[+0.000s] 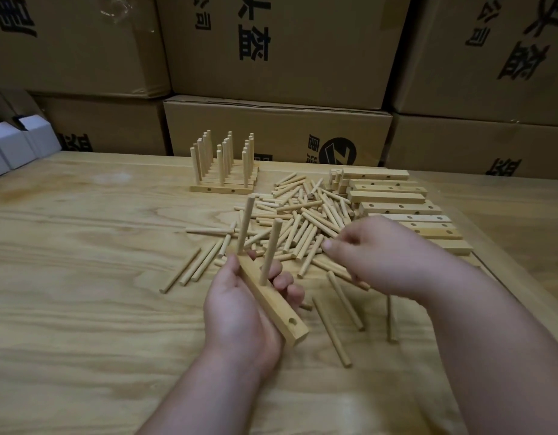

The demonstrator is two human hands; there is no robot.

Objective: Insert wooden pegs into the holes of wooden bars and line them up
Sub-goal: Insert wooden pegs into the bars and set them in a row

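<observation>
Two pegs [258, 241] stand in the bar [273, 304] the left hand [240, 312] grips; right hand [378, 255] pinches one.

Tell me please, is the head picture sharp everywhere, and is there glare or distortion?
Head view: the bar in the left hand is sharp; the right hand over the peg pile looks slightly soft. Wide-angle bending curves the cardboard boxes. A pale glare patch lies on the table; corners are darker.
</observation>
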